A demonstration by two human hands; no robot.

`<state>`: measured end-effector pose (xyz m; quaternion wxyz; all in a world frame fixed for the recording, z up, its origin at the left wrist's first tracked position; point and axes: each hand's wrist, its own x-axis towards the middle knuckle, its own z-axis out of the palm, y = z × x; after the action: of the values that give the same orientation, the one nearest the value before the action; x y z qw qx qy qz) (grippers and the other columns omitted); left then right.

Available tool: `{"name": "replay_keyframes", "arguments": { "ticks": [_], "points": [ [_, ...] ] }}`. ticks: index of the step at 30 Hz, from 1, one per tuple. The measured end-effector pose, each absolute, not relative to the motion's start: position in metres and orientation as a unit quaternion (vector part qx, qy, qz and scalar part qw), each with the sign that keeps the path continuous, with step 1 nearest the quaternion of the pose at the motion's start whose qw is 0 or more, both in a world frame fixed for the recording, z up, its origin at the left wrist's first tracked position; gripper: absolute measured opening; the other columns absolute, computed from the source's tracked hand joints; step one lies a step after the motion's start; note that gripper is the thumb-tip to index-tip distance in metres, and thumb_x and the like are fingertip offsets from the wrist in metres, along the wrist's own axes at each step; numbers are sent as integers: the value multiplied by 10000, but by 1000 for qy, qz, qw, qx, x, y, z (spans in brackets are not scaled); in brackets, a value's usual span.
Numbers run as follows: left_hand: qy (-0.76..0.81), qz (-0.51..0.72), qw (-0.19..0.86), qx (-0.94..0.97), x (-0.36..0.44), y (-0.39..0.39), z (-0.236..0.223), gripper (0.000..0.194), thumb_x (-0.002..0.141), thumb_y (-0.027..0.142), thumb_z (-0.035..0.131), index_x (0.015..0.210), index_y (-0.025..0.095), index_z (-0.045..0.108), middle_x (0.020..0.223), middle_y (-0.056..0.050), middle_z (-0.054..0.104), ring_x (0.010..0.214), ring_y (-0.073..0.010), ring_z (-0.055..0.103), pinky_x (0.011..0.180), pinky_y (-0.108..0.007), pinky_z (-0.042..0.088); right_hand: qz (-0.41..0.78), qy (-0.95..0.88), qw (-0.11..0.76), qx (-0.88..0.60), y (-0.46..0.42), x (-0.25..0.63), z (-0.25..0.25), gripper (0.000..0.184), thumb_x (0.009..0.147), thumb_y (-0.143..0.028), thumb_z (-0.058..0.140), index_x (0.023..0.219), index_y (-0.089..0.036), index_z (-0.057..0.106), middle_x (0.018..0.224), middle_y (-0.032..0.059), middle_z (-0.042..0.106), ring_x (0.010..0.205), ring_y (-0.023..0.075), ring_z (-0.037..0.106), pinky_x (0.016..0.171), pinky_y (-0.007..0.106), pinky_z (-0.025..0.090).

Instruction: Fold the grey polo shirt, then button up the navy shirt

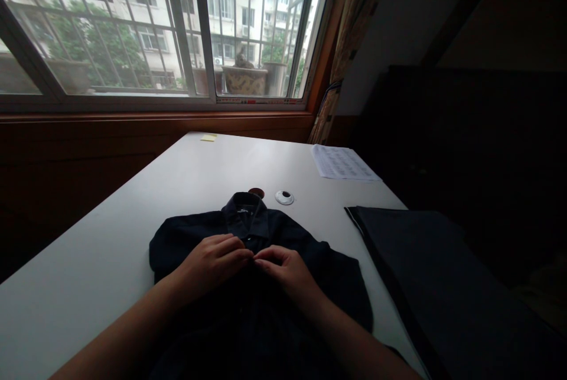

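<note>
A dark navy collared shirt [301,232] lies front side up on the white table, its collar pointing toward the window. Both hands meet over the front placket, a little below the collar. My left hand [217,259] is closed, its fingertips pinching the shirt at the placket. From the other side, my right hand [286,268] pinches the same spot between thumb and index finger. Whatever button lies between the fingertips is hidden. Higher up, a small pale button [248,239] shows under the collar. The lower shirt is too dark to make out.
Beyond the collar lie a white round piece [284,197] with a dark centre and a dark reddish round object [256,192]. Printed papers [343,162] and a yellow sticky note [208,137] rest near the table's far edge. Folded dark cloth [416,262] hangs over the right side.
</note>
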<state>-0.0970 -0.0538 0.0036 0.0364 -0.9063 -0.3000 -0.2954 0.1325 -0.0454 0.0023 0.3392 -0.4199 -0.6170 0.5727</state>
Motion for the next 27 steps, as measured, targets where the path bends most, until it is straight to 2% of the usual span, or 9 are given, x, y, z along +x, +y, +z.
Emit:
{"name": "replay_keyframes", "arguments": {
  "ticks": [27],
  "points": [
    [-291, -272, 33, -917, -95, -56, 6, 87, 1005, 208, 525, 1035, 185, 603, 907, -32, 658, 731, -165, 571, 641, -295, 451, 556, -638, 345, -406, -45, 133, 1, 145, 803, -320, 755, 873, -198, 788, 884, 41, 766, 878, 221, 702, 783, 311, 523]
  ]
}}
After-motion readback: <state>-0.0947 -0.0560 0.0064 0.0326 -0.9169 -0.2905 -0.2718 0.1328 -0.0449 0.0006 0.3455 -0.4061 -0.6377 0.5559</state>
